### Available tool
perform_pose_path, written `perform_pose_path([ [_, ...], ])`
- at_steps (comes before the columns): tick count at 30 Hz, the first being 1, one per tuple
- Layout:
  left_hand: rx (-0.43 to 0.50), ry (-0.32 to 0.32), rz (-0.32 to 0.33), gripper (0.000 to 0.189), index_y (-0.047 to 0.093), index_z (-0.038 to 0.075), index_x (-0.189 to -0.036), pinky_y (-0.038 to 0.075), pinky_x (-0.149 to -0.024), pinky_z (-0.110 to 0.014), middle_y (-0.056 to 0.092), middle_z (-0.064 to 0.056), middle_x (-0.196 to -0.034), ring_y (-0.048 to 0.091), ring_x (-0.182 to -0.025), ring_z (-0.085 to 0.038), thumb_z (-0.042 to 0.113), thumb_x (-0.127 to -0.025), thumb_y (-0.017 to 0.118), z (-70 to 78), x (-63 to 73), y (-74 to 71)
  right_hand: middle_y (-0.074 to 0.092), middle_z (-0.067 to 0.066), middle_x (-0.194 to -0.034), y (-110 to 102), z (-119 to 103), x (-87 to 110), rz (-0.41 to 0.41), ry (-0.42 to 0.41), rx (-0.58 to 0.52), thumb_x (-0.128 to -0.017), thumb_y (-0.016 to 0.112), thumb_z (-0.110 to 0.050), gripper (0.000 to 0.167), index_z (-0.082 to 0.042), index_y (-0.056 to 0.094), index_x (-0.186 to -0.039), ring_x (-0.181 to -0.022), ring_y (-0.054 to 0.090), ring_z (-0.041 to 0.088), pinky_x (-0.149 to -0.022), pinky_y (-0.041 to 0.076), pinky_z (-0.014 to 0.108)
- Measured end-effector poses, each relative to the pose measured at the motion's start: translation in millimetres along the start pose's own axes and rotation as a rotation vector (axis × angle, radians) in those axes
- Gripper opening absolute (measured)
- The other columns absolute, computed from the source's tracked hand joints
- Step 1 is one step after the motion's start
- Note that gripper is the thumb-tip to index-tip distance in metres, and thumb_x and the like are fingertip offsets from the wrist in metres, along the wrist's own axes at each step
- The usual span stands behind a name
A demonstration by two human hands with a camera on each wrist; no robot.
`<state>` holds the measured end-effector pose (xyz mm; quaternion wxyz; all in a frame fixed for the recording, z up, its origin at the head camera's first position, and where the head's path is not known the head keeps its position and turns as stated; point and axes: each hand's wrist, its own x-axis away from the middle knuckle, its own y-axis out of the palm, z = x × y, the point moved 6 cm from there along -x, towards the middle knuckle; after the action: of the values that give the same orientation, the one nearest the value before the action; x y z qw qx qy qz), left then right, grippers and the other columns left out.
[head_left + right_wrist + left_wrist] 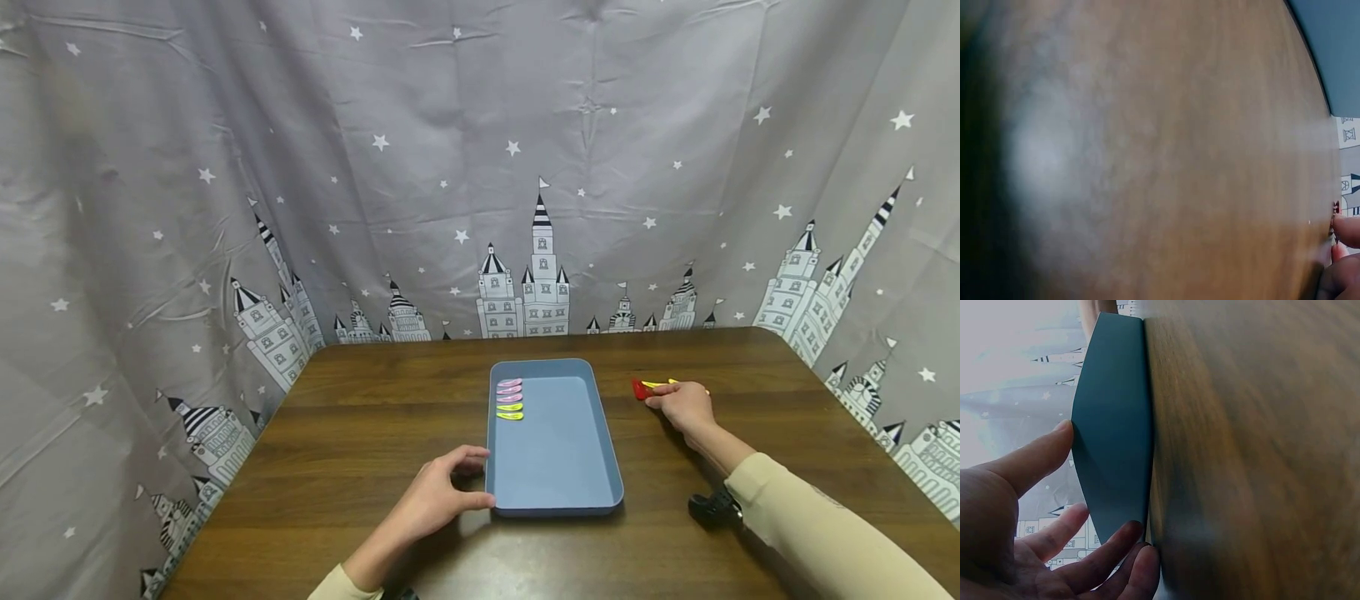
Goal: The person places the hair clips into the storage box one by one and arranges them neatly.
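My left hand (440, 500) rests against the left side of a blue-grey tray (555, 506), thumb and fingers spread apart. In the left wrist view, the thumb touches the rim of the tray (1113, 419) and other fingertips lie along its outer wall. Inside, up the left side, pink hair clips (509, 390) and yellow hair clips (510, 412) lie in a column. Right of the tray, my right hand (684, 407) pinches a red hair clip (641, 389) at the table. Loose yellow hair clips (654, 384) lie just behind the fingers, partly hidden. The right wrist view catches only fingertips (1349, 231) at its edge.
The wooden table (375, 417) bears the tray near its middle. A grey curtain (420, 200) with stars and castles hangs behind and along the sides. A black wrist device (716, 507) sits under the right sleeve.
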<state>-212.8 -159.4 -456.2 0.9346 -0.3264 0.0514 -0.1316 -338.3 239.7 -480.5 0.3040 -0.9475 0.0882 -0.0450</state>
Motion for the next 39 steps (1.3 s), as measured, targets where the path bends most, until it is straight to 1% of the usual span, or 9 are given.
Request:
perform_pose_path([
  [3,-0.001,0.0,0.001,0.061,0.064,0.017,-0.131,0.045,-0.099,-0.054,0.072,-0.007,-0.12,0.064,-0.117,-0.028,0.037,-0.077,0.087,-0.2,-0.3,0.0,0.062,0.033,-0.124,-0.6,-2.9,1.7,0.015,-0.011,0.017,-0.086,0.074,-0.013,0.03,0.011,0.073,-0.104,-0.108,0.058,0.043,-0.09,0.043,0.047],
  [5,0.0,0.001,0.002,0.061,0.064,0.017,-0.131,0.045,-0.098,-0.054,0.072,-0.007,-0.12,0.064,-0.117,-0.028,0.037,-0.077,0.087,-0.5,-0.5,0.0,0.063,0.034,-0.123,-0.6,-4.2,2.4,0.021,-0.022,0.021,-0.086,0.074,-0.013,0.029,0.011,0.073,-0.103,-0.111,0.057,0.046,-0.093,0.042,0.051],
  [11,0.001,0.009,0.004,0.061,0.064,0.017,-0.131,0.045,-0.099,-0.054,0.072,-0.007,-0.12,0.064,-0.117,-0.028,0.036,-0.077,0.086,-1.2,-0.1,0.0,0.068,0.031,-0.115,0.8,-2.9,2.3,0.036,-0.035,0.027,-0.086,0.074,-0.014,0.027,0.009,0.075,-0.099,-0.106,0.059,0.043,-0.084,0.041,0.044],
  [22,0.0,0.004,0.005,0.061,0.064,0.018,-0.131,0.045,-0.098,-0.053,0.071,-0.007,-0.12,0.064,-0.117,-0.028,0.037,-0.077,0.087,-1.0,0.4,-0.3,0.067,0.032,-0.117,0.5,-3.7,2.8,0.048,-0.017,0.018,-0.087,0.072,-0.011,0.025,0.01,0.075,-0.101,-0.109,0.058,0.044,-0.085,0.041,0.044],
  [24,-0.002,0.003,0.005,0.061,0.064,0.018,-0.13,0.045,-0.098,-0.053,0.071,-0.008,-0.12,0.064,-0.117,-0.028,0.037,-0.077,0.087,-0.8,0.0,-0.2,0.067,0.032,-0.117,-0.2,-3.0,2.4,0.045,-0.011,0.015,-0.087,0.072,-0.01,0.025,0.01,0.075,-0.102,-0.102,0.059,0.039,-0.08,0.04,0.039],
  [27,-0.001,0.007,0.004,0.061,0.064,0.018,-0.131,0.045,-0.098,-0.053,0.071,-0.007,-0.12,0.064,-0.117,-0.027,0.037,-0.077,0.087,-0.6,-0.5,-0.1,0.068,0.031,-0.109,-0.2,-0.4,0.2,0.035,0.014,-0.013,-0.087,0.072,-0.009,0.024,0.009,0.075,-0.103,-0.074,0.06,0.026,-0.063,0.041,0.031],
  [29,0.0,0.008,0.003,0.061,0.064,0.018,-0.131,0.045,-0.098,-0.052,0.072,-0.007,-0.12,0.064,-0.117,-0.027,0.037,-0.077,0.086,-0.5,-0.5,0.0,0.068,0.028,-0.103,-0.5,1.1,-1.0,0.029,0.023,-0.035,-0.087,0.071,-0.009,0.025,0.009,0.074,-0.104,-0.055,0.052,0.017,-0.05,0.037,0.026],
  [31,0.0,0.01,0.002,0.061,0.064,0.018,-0.131,0.045,-0.098,-0.052,0.072,-0.007,-0.12,0.064,-0.117,-0.027,0.037,-0.077,0.086,-0.4,-0.4,0.1,0.066,0.025,-0.1,-0.4,2.6,-2.1,0.022,0.033,-0.063,-0.087,0.071,-0.008,0.025,0.009,0.074,-0.104,-0.043,0.043,0.012,-0.042,0.034,0.025],
  [39,0.008,0.008,0.0,0.061,0.064,0.018,-0.131,0.045,-0.098,-0.053,0.071,-0.007,-0.12,0.063,-0.117,-0.028,0.036,-0.078,0.087,-0.7,0.0,0.0,0.064,0.022,-0.096,-1.0,-0.8,-2.1,-0.012,0.035,-0.08,-0.088,0.07,-0.009,0.026,0.01,0.073,-0.106,-0.043,0.04,0.01,-0.042,0.033,0.025],
])
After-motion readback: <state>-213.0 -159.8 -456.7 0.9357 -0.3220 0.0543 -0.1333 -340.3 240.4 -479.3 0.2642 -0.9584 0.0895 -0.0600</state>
